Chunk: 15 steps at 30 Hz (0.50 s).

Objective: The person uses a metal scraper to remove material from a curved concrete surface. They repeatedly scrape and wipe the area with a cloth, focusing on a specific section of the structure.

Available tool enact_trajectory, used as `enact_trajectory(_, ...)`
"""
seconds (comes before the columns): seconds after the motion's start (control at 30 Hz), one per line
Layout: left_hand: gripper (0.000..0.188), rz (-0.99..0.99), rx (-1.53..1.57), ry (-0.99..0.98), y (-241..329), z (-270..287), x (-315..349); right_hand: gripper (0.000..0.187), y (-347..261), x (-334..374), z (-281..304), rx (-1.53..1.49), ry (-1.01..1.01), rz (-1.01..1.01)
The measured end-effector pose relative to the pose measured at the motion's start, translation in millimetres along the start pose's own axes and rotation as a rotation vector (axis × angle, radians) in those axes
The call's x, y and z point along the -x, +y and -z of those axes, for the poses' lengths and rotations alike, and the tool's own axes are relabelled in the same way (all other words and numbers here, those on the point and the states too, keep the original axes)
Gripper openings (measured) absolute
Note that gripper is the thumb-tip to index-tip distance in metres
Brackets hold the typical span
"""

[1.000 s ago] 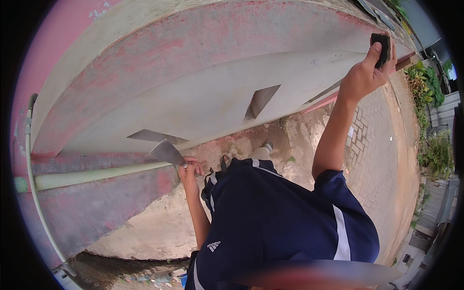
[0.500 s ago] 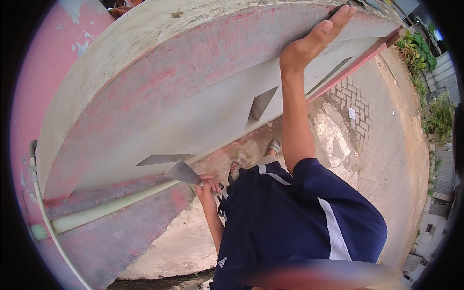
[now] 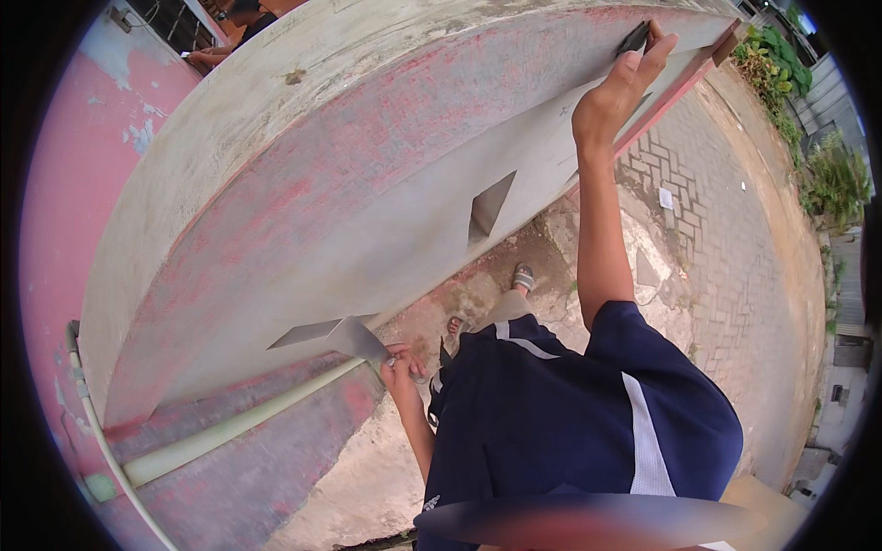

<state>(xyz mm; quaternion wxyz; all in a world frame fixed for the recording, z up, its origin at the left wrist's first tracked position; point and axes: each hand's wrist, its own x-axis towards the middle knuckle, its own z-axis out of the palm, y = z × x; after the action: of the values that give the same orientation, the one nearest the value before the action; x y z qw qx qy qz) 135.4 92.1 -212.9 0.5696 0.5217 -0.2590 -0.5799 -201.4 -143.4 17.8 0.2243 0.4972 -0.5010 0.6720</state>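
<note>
My right hand point(image 3: 617, 92) reaches up to the far right end of the curved wall point(image 3: 367, 138), whose face is worn grey and pink. Between its thumb and fingers is a dark flat piece point(image 3: 634, 39) at the wall's upper band; its kind I cannot make out. Low on the left, my left hand point(image 3: 401, 365) is closed round the handle of a putty knife point(image 3: 356, 340). The knife's wide grey blade points up and left, near a slanted slot point(image 3: 317, 332) in the wall. Its handle is mostly hidden by my fingers.
A pale green pipe point(image 3: 243, 420) runs along the wall's foot, and a thin hose-like pipe point(image 3: 89, 413) stands at the left. Another person's arm point(image 3: 216, 57) shows beyond the wall. Paving blocks point(image 3: 707, 248) lie to the right; plants point(image 3: 776, 69) grow at the far right.
My right hand has shifted right and slightly down, and the dark piece in it now shows more clearly. My left hand still holds the putty knife. The view has moved a little.
</note>
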Motion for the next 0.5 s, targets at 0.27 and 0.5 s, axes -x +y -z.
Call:
enact_trajectory(0.27,0.014,0.014,-0.127,0.098,1.3,8.9,3.2,0.058,24.3,17.4,-4.6,-0.147,0.043,0.145)
enact_trajectory(0.5,0.018,0.038,-0.065,0.121,-2.1,-13.8,-16.2,0.056,65.1,21.7,9.5,-0.055,-0.061,0.258)
